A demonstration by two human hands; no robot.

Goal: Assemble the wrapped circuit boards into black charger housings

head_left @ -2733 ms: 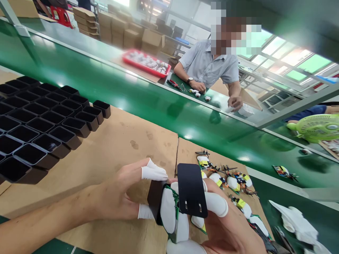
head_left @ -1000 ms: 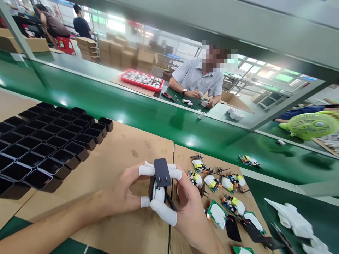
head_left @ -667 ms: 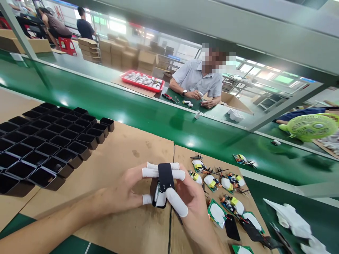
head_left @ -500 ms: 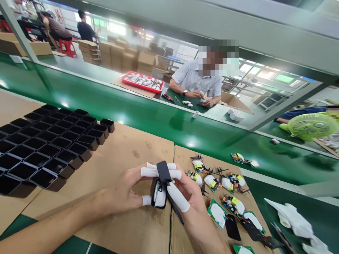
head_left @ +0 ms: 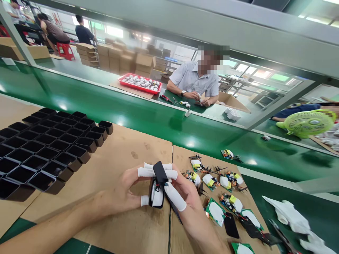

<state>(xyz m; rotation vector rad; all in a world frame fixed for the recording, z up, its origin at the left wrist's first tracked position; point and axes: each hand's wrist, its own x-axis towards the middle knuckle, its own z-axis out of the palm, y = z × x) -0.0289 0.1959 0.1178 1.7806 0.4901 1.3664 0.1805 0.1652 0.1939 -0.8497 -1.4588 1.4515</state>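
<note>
My left hand (head_left: 129,185), with white finger cots on its fingertips, grips a small black plastic case (head_left: 150,199) between thumb and fingers. Inside the case sits a circuit board with a white pad (head_left: 158,197), and thin wires show near its top. My right hand (head_left: 190,194), also in finger cots, pinches a flat black cover (head_left: 160,173) tilted over the upper end of the case. A black cable or strip (head_left: 175,211) runs down below my right thumb. Several circuit boards (head_left: 215,211) with white pads and black plates lie to the right of my right hand.
Rows of open black cases (head_left: 50,151) stand at left on cardboard (head_left: 127,141). Beyond runs a green conveyor belt (head_left: 143,121) carrying a loose board (head_left: 229,154). Across it a co-worker (head_left: 194,79) handles a part beside a red tray (head_left: 124,83). At right are tweezers (head_left: 281,233) and a green fan (head_left: 308,123).
The black cover has tilted slightly over the case, its lower end shifting right. Items on the conveyor belt have moved left. Both hands keep their grip.
</note>
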